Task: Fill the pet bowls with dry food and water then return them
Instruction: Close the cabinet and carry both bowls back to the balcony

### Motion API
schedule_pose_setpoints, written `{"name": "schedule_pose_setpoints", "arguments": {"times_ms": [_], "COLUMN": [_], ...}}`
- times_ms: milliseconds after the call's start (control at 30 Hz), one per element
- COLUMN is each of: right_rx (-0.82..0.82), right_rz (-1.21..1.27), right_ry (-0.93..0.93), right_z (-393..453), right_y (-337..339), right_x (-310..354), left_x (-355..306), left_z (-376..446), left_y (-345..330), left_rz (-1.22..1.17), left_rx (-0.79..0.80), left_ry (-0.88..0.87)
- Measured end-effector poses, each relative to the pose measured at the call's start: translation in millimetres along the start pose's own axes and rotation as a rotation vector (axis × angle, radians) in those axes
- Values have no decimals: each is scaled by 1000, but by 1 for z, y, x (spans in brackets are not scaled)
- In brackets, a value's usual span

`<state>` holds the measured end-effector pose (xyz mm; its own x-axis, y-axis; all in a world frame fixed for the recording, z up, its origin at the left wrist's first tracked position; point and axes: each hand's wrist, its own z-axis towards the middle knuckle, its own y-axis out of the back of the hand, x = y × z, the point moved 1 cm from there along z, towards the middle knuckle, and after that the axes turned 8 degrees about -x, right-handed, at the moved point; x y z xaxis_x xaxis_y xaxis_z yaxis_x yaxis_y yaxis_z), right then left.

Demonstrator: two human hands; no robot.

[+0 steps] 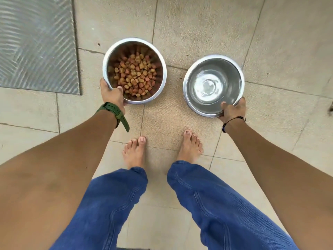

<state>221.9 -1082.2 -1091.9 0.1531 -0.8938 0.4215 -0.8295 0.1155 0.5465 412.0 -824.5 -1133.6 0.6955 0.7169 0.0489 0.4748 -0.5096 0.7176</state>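
Above tiled floor [198, 24], hands grip upright food bowl [108, 56], water bowl [187, 82].

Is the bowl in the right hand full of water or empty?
It holds water, not to the brim: the water bowl shows ripple rings and glare over its base. The right hand grips its near rim.

A home's tiled floor [198, 24], ribbed mat [36, 44], bare feet [135, 152], pet bowls [134, 69].

One head-worn wide view looks steeply down, fairly near, at the floor [180, 24].
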Motion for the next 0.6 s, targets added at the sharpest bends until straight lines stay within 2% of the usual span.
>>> {"name": "schedule_pose_setpoints", "arguments": {"times_ms": [33, 133, 267, 433, 533, 600], "right_rx": [10, 24, -4, -25, -117, -114], "right_rz": [-2, 6, -12, -56, -97, -106], "right_ry": [-1, -14, -53, -153, -196, -200], "right_z": [0, 4, 8, -8, -32, -55], "right_y": [-1, -3, -8, 0, 16, 30], "right_x": [0, -3, -4, 3, 17, 28], "left_x": [8, 13, 19, 8, 3, -1], "left_z": [7, 12, 15, 10, 5, -6], "left_y": [-8, -23, -35, -18, 1, 12], "left_rz": [72, -34, -32, -258, -277, -311], "left_rx": [-8, -28, -53, -58, 47, 84], "left_ry": [5, 119, 95, 260, 281, 278]}}
